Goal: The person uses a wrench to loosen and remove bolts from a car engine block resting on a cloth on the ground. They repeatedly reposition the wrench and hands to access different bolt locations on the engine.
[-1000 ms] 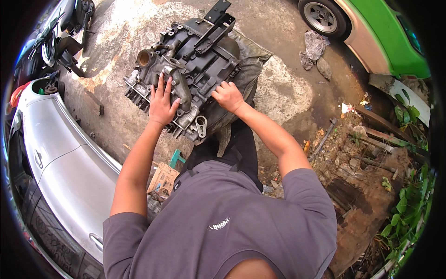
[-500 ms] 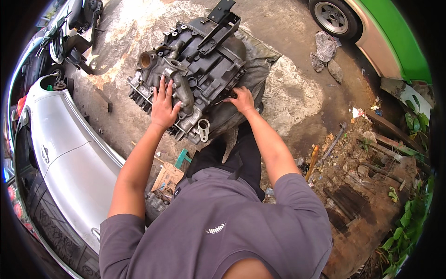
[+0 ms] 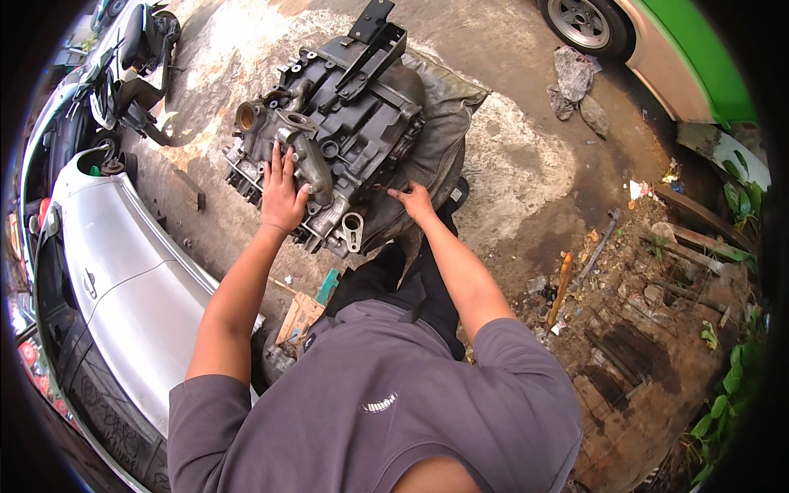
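A large dark engine block [image 3: 370, 131] lies on a crumpled dark cloth [image 3: 448, 123] on the ground in front of me. My left hand [image 3: 284, 197] rests on its near left part with fingers stretched out, touching the grey curved pipe casting [image 3: 313, 164]. Beside the engine's near right side is my right hand [image 3: 412, 202], thumb and index finger pinched together at a small thing too tiny to name. A light metal bracket with a round hole [image 3: 352, 232] projects from the engine's near corner, between my two forearms.
A silver car body panel [image 3: 131, 287] runs along the left, with a parked motorcycle [image 3: 136, 90] beyond it. At the far right stands a green and beige vehicle's wheel [image 3: 585, 25]. Scrap wood [image 3: 703, 218] and debris cover the right side; cardboard [image 3: 301, 317] lies near my legs.
My right hand has drawn back slightly toward me and left, off the engine's side edge. The left hand stays on the casting. The whole view has shifted a little.
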The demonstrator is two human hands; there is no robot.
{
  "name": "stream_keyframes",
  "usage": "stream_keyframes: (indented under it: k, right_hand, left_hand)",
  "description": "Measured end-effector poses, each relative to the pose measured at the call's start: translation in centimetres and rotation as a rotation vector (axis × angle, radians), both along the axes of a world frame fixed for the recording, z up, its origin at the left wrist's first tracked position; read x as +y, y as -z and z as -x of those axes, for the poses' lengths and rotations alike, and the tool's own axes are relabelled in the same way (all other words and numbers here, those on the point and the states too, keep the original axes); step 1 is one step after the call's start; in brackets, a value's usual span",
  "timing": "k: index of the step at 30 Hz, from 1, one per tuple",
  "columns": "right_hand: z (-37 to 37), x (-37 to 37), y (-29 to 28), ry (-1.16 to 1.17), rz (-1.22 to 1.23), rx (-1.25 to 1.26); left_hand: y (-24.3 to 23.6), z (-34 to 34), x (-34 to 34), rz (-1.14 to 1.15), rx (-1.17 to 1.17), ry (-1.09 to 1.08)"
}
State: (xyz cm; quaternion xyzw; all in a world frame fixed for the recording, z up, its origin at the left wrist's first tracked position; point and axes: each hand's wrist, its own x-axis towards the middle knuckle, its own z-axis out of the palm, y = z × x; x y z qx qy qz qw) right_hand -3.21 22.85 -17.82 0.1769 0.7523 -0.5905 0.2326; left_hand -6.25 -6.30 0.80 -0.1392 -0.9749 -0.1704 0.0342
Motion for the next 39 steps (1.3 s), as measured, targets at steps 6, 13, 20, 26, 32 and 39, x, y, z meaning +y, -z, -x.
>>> stream_keyframes:
  k: [6,13,20,26,32,39]
  right_hand:
    - [0.4,2.5,-3.9,-0.327,-0.348,0.276]
    - [5.5,5.9,-9.2,-0.813,-0.6,1.023]
    - [7.1,2.2,-11.9,-1.095,-0.828,1.167]
    - [6.0,0.8,-13.0,-1.088,-0.907,1.195]
    - [4.9,-0.3,-13.4,-1.067,-1.012,1.09]
    - [4.1,-0.8,-13.7,-1.008,-1.047,1.095]
  left_hand:
    - [0.0,-0.1,-0.1,-0.004,-0.007,-0.014]
    - [0.3,-0.1,-0.3,-0.017,0.016,-0.018]
    - [0.1,-0.2,-0.2,-0.034,0.034,-0.022]
    - [-0.1,-0.2,-0.1,-0.025,0.041,-0.026]
    - [-0.3,-0.2,-0.2,-0.007,0.024,-0.03]
    - [-0.5,-0.3,-0.1,-0.015,0.038,-0.03]
